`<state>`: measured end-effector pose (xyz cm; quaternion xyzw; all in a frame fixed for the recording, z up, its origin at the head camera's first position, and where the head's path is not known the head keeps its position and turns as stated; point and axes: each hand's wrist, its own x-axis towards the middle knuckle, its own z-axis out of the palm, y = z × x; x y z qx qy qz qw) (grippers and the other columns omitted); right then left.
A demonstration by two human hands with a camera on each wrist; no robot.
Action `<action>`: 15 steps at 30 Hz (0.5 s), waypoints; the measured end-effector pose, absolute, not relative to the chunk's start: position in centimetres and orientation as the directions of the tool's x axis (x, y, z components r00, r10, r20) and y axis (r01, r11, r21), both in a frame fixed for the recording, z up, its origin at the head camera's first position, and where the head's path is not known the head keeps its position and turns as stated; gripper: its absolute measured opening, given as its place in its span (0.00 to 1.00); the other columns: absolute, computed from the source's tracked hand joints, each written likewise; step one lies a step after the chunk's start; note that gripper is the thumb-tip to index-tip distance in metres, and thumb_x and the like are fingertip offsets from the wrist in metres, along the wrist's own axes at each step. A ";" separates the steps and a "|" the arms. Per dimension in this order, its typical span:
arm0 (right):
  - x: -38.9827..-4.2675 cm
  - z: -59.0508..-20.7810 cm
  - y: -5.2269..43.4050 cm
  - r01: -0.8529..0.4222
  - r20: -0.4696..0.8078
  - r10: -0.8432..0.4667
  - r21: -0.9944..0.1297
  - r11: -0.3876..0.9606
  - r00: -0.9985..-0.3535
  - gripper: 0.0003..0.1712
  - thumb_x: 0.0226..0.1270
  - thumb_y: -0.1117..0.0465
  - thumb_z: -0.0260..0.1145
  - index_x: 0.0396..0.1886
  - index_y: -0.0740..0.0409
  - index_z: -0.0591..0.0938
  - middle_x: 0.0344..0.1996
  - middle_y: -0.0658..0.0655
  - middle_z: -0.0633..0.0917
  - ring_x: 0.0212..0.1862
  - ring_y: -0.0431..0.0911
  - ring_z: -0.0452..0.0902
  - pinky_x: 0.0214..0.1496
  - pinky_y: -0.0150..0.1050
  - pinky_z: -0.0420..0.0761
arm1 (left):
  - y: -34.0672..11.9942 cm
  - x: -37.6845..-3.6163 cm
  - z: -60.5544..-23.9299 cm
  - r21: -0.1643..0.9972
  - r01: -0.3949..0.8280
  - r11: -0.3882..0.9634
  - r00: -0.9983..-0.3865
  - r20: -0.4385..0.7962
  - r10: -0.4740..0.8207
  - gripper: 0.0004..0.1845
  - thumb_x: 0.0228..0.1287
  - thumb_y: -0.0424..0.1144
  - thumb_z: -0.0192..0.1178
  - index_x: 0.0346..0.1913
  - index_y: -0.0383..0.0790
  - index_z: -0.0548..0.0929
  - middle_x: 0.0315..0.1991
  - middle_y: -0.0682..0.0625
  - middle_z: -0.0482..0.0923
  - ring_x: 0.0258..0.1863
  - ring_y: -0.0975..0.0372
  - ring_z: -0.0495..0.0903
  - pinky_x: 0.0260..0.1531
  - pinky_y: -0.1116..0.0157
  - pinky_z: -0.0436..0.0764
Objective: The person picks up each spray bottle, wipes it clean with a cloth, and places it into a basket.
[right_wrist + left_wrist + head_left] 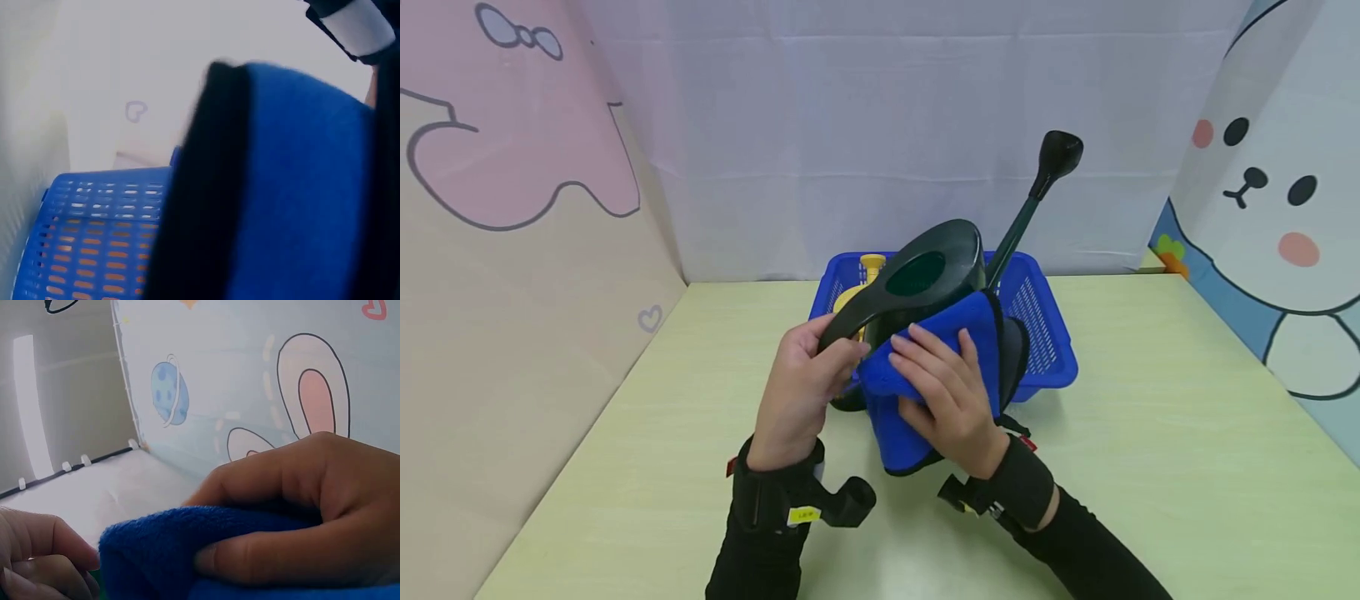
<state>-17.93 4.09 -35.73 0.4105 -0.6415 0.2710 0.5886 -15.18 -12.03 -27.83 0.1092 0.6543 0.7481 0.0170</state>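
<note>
A dark green watering can (955, 250) with a long spout and a black end piece (1060, 154) is held up tilted before the basket. My left hand (801, 387) grips the end of its handle, thumb on top. A blue cloth (981, 321) with black edging lies over the can's body, covering much of it. My right hand (947, 392) holds the cloth against the can with bent fingers. Close up in the left wrist view, the thumb and fingers of my right hand (300, 506) hold a plush fold. Blurred cloth (300, 187) fills much of the right wrist view.
A blue plastic basket (1060, 354) stands behind the can at the back of the pale table (647, 467). Something yellow (872, 262) sits inside its left part. A white sheet (850, 150) hangs behind, with printed panels on both sides.
</note>
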 end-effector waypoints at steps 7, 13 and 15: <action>-18.4 -34.7 5.0 -0.882 0.974 0.134 -0.220 0.417 -0.180 0.20 0.68 0.55 0.52 0.44 0.70 0.74 0.54 0.56 0.79 0.62 0.51 0.70 0.66 0.58 0.58 | -12.2 -15.0 -27.7 0.985 0.097 -0.140 -0.977 0.122 0.175 0.08 0.59 0.29 0.50 0.39 0.26 0.69 0.16 0.54 0.61 0.15 0.65 0.59 0.17 0.72 0.58; -19.4 -33.5 6.3 -0.882 0.914 0.298 -0.363 0.302 -0.274 0.30 0.66 0.48 0.53 0.46 0.76 0.72 0.53 0.49 0.80 0.59 0.51 0.73 0.63 0.46 0.68 | -12.3 -14.8 -27.6 0.987 0.084 -0.138 -0.977 0.109 0.185 0.09 0.59 0.29 0.50 0.41 0.25 0.69 0.17 0.54 0.62 0.15 0.65 0.59 0.18 0.72 0.59; -19.6 -33.3 6.8 -0.871 0.893 0.319 -0.408 0.272 -0.318 0.30 0.67 0.49 0.53 0.48 0.76 0.71 0.54 0.47 0.79 0.59 0.49 0.73 0.63 0.44 0.68 | -12.3 -14.7 -27.6 0.987 0.080 -0.136 -0.976 0.105 0.189 0.10 0.60 0.30 0.50 0.41 0.25 0.69 0.18 0.54 0.62 0.15 0.65 0.59 0.19 0.72 0.60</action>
